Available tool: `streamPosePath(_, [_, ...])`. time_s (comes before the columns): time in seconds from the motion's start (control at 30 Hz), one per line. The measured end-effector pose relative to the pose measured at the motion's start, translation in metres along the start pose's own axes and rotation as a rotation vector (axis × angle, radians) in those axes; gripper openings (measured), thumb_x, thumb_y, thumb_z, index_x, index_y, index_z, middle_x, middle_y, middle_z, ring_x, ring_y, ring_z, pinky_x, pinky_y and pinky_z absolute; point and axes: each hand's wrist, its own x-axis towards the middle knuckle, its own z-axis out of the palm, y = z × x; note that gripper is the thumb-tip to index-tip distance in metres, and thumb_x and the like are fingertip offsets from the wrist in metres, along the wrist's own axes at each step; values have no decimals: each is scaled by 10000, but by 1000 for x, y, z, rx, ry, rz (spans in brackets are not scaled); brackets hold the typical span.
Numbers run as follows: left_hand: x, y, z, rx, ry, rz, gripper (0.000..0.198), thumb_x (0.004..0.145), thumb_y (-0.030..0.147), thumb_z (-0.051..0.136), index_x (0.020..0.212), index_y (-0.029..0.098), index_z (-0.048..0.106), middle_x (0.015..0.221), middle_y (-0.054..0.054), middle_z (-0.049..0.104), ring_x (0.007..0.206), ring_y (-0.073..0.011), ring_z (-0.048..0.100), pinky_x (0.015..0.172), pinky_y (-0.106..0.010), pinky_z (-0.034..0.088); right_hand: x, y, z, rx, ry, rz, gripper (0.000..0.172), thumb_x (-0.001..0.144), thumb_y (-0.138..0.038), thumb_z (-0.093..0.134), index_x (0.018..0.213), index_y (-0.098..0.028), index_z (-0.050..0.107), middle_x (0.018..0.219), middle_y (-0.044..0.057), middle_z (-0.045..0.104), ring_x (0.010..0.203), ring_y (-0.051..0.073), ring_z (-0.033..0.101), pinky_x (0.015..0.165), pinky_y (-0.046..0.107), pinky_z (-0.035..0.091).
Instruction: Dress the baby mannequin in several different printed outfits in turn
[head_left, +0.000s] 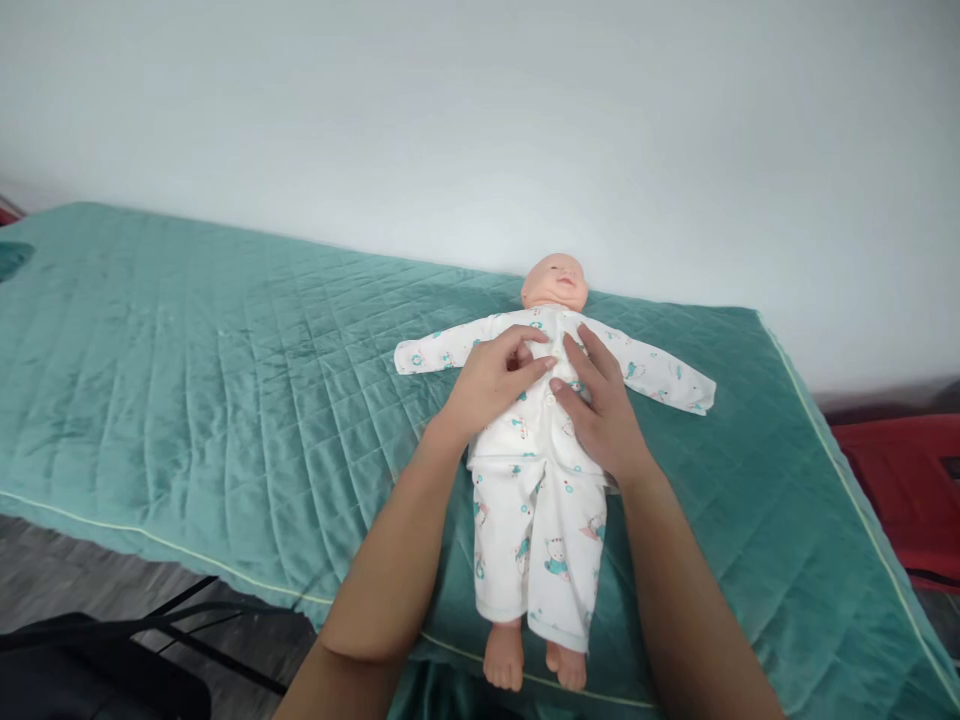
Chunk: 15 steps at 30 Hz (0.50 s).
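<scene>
A baby doll (556, 283) lies on its back, face up, in a white pajama top (517, 430) and matching pajama pants (555, 560) with a small teal and pink print. Its bare feet (503, 655) stick out of the pant legs. My left hand (491, 378) is curled at the chest, thumb and forefinger closed at the front edge of the top. Across from it my right hand (604, 405) rests on the other side of the front, fingers apart. A small button (550, 398) shows just below my right thumb. Both sleeves spread outward, with the doll's hands hidden.
A teal quilted cover (225, 380) lies over the table or bed under the doll. Behind it rises a pale wall (450, 120). A red object (900, 490) stands beyond the right edge. At lower left are a dark item (97, 665) and black bars above the grey floor.
</scene>
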Motion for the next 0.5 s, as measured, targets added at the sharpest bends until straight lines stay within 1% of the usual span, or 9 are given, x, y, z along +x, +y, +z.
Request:
streamPosePath(0.1, [1,0,3,124,14,88,307,912,347,627,1180,216,699,716,32,574,639,-99,497,640,-229,417,0,-1,0,-4,-3,5,546,1001,-429,513,1533,-358,413,1658,47,292,1539,257,248,1241,563,253])
streamPosePath(0.23, [3,-1,4,208,15,127,277,929,299,593,1150,210,734,765,0,631,679,-119,531,677,-249,421,0,-5,0,37,19,38,517,975,-422,560,1483,-364,480,1636,40,342,1519,261,300,1229,565,285])
streamPosePath(0.3, [3,-2,4,219,19,130,268,931,294,588,1136,207,737,760,0,630,683,-121,539,687,-251,425,0,-6,1,91,77,50,468,952,-398,599,1414,-338,555,1596,52,413,1489,262,359,1222,556,308])
streamPosePath(0.4, [3,-3,5,245,33,136,252,928,287,591,1118,211,738,773,-3,644,705,-128,558,707,-254,433,-1,-8,4,193,210,75,318,942,-336,606,1254,-300,662,1501,61,535,1413,255,473,1186,529,381])
streamPosePath(0.5, [3,-5,5,255,43,147,247,931,293,594,1116,218,738,820,-13,677,734,-138,579,725,-260,444,-3,-10,6,233,270,106,242,944,-305,589,1154,-290,708,1452,59,584,1363,263,529,1123,516,456])
